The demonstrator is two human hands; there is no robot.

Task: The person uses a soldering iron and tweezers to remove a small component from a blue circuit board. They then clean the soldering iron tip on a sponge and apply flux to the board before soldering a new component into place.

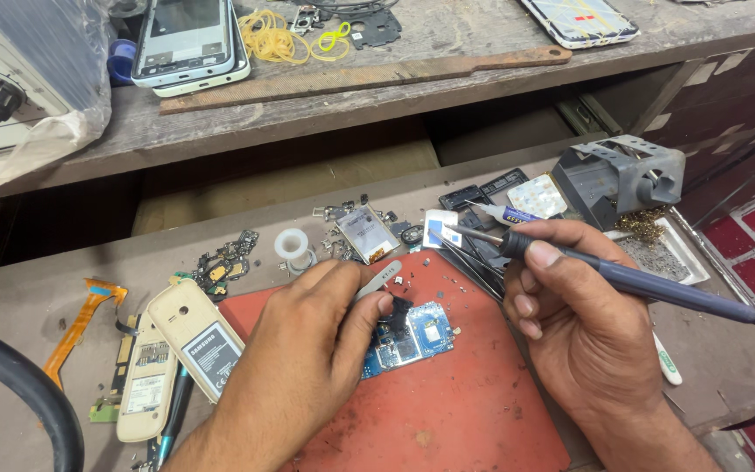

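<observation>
Head view, left hand [321, 336] pinching tweezers [380, 278], right hand [574, 323] gripping soldering iron [622, 278]

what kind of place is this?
Most likely a phone repair bench: the right hand holds a soldering iron, a blue circuit board lies on a red mat, and opened phones sit on the shelf.

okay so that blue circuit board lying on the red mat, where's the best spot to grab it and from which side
Probably the right edge of the blue circuit board, coming in from the right. It lies flat on the red mat, and the left hand with the tweezers covers its left end. The right side is bare, so fingers can pinch the thin edge there. The right hand holds the soldering iron.
</observation>
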